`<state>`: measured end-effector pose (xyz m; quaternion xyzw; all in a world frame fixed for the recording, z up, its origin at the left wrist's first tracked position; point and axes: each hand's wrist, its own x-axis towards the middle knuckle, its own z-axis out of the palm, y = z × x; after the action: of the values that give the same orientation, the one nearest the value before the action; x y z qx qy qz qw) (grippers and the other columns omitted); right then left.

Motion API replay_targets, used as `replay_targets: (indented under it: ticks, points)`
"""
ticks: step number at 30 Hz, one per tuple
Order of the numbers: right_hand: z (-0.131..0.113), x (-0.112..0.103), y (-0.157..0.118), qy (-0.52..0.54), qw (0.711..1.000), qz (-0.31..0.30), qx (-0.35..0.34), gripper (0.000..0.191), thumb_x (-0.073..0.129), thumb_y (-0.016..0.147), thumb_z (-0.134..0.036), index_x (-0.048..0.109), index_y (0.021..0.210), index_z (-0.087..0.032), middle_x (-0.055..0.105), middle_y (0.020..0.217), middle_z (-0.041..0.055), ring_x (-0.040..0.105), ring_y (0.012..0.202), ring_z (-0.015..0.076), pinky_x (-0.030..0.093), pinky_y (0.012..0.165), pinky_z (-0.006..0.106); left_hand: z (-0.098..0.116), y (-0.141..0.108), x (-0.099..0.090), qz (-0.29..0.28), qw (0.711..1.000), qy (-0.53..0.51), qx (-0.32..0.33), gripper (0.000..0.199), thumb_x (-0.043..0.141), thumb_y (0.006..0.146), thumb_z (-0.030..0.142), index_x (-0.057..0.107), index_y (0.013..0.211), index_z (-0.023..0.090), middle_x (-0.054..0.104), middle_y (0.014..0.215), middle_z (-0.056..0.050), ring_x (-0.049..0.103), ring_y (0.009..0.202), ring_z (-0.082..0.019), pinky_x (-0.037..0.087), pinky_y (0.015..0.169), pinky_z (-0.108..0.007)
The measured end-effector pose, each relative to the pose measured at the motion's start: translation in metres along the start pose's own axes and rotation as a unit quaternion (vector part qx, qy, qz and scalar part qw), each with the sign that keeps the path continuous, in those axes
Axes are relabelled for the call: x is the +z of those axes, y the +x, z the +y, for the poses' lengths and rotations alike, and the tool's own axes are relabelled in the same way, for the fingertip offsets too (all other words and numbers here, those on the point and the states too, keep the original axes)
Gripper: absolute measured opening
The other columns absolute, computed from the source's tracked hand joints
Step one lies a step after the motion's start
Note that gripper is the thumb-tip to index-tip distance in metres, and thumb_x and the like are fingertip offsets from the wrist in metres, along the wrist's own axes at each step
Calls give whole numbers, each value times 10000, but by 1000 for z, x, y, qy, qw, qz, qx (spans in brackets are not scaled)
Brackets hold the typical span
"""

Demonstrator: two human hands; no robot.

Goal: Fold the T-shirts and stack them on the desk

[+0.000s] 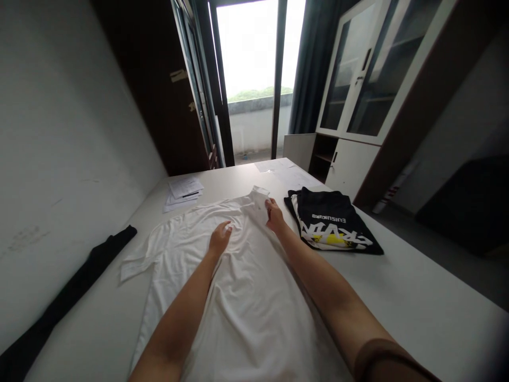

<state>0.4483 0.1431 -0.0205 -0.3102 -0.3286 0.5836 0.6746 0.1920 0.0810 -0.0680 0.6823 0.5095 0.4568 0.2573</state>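
A white T-shirt point(246, 297) is spread on the white table point(397, 297), one sleeve stretched out at the left and its fabric wrinkled. My left hand point(220, 236) pinches the shirt's fabric near the middle of its upper part. Further right, my right hand point(274, 213) grips the shirt close to its upper right edge, where the cloth is lifted and bunched. Both hands have their fingers closed on the cloth.
Folded black clothes point(330, 217) with white and yellow print lie right of my right hand. Papers with a pen point(185, 191) lie at the back left. A black cloth point(91, 270) runs along the left wall. Behind the table stands a white cabinet point(352, 164).
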Motion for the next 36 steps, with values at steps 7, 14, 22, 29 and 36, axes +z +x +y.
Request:
replay_targets:
  ticks: [7, 14, 22, 29, 36]
  points:
    - [41, 67, -37, -60, 995, -80, -10, 303, 689, 762, -418, 508, 934, -245, 577, 786, -62, 531, 678, 123, 459, 628, 217, 1, -2, -15, 31, 935, -335, -110, 435, 677, 919, 412, 628, 1319, 249, 626, 1398, -98, 612, 1250, -233, 427, 1091, -344]
    - [87, 87, -82, -305, 877, -347, -134, 146, 593, 870, -288, 624, 996, -221, 679, 1026, 18, 620, 992, 192, 490, 946, 340, 5, -2, -15, 70, 874, -451, -167, 419, 737, 862, 401, 652, 1201, 170, 733, 1067, -84, 703, 988, -212, 529, 895, -296]
    - [96, 70, -100, -461, 762, -409, -197, 290, 625, 895, -189, 685, 1178, -207, 497, 1526, 130, 463, 1427, 263, 392, 1162, 426, -4, 4, -17, 180, 858, -427, -219, 215, 637, 855, 131, 699, 1057, 169, 746, 909, -34, 717, 926, -175, 540, 880, -265]
    - [82, 70, -109, -545, 694, -414, -224, 386, 641, 928, -221, 639, 1315, -224, 473, 1558, 112, 453, 1438, 258, 385, 1173, 401, -7, 5, -27, 152, 764, -550, -302, 214, 551, 967, 209, 693, 1095, 112, 772, 965, -97, 745, 950, -207, 575, 931, -328]
    - [33, 50, -96, -673, 595, -345, -271, 494, 664, 938, -309, 563, 1416, -233, 601, 1411, 118, 520, 1342, 258, 293, 1203, 472, 0, 4, -34, 105, 724, -598, -329, 364, 501, 1018, 306, 654, 1288, 115, 773, 1100, -130, 742, 1044, -247, 572, 983, -389]
